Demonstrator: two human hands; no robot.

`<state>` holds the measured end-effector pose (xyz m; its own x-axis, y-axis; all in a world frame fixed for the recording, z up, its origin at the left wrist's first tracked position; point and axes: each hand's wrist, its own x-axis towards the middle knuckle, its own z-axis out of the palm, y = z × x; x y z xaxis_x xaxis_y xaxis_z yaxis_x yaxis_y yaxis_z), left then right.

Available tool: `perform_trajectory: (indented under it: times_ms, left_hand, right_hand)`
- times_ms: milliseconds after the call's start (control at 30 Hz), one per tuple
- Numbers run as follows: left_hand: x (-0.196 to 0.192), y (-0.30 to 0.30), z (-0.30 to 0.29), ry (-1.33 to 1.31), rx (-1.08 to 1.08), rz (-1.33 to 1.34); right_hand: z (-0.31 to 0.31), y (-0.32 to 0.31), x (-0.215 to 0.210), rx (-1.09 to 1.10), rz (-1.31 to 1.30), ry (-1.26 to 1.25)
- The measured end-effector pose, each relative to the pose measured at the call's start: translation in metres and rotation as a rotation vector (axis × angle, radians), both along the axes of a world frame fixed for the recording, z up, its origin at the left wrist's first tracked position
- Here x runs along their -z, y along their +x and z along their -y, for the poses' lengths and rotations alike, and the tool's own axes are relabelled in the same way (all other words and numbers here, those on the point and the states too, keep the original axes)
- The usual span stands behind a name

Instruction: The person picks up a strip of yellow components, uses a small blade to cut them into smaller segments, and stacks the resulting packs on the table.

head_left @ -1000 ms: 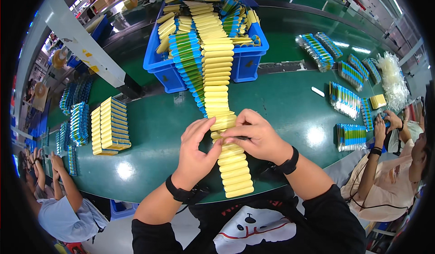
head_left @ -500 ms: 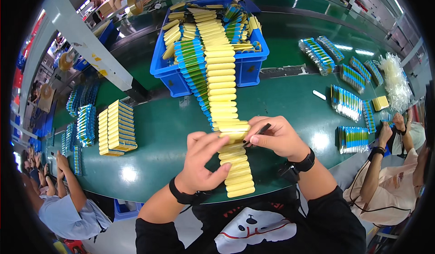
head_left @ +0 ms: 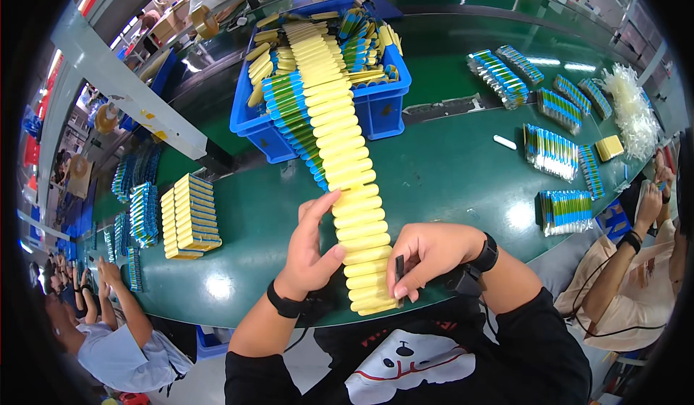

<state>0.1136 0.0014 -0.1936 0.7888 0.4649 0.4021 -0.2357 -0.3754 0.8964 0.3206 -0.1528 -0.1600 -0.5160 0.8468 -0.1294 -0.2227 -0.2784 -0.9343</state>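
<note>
A long strip of yellow rounded pieces (head_left: 345, 148) runs from the blue bin (head_left: 384, 116) down to the table's near edge. Against its left side rests my left hand (head_left: 311, 246), the index fingertip touching the strip and the thumb spread apart. My right hand (head_left: 437, 257) is closed on a small thin black tool (head_left: 399, 269), whose exact kind I cannot make out, at the strip's right edge near its lower end. A blue-and-green strip (head_left: 293, 119) hangs from the bin beside the yellow one and partly passes under it.
Stacked yellow strips (head_left: 189, 217) and blue bundles (head_left: 144, 213) stand on the left. Several bagged blue-green bundles (head_left: 553, 152), a yellow block (head_left: 609, 147) and a heap of clear plastic bags (head_left: 630, 108) lie right. A metal post (head_left: 137, 97) rises at the left. Co-workers sit on both sides.
My right hand has moved down toward the strip's lower end with the black tool. My left hand now lies at the strip's left side instead of over it. The strip's gap between pieces has closed up.
</note>
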Motion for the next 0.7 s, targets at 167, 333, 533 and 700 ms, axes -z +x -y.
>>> perform_trajectory:
  times_ms: [167, 333, 533, 700]
  left_hand:
    - [-0.012, 0.004, -0.008, 0.098, 0.011, -0.118]
    - [-0.006, 0.0, -0.005, 0.262, -0.211, -0.151]
    - [-0.006, 0.002, -0.001, 0.4, -0.337, -0.213]
    - [-0.002, 0.004, -0.006, 0.493, -0.386, -0.223]
  right_hand:
    - [-0.001, -0.003, 0.002, -0.091, 0.031, 0.012]
    - [-0.002, -0.002, 0.003, -0.148, 0.088, -0.035]
    - [-0.005, -0.006, 0.007, -0.224, 0.101, -0.057]
    - [-0.007, -0.013, 0.008, -0.322, 0.1, -0.114]
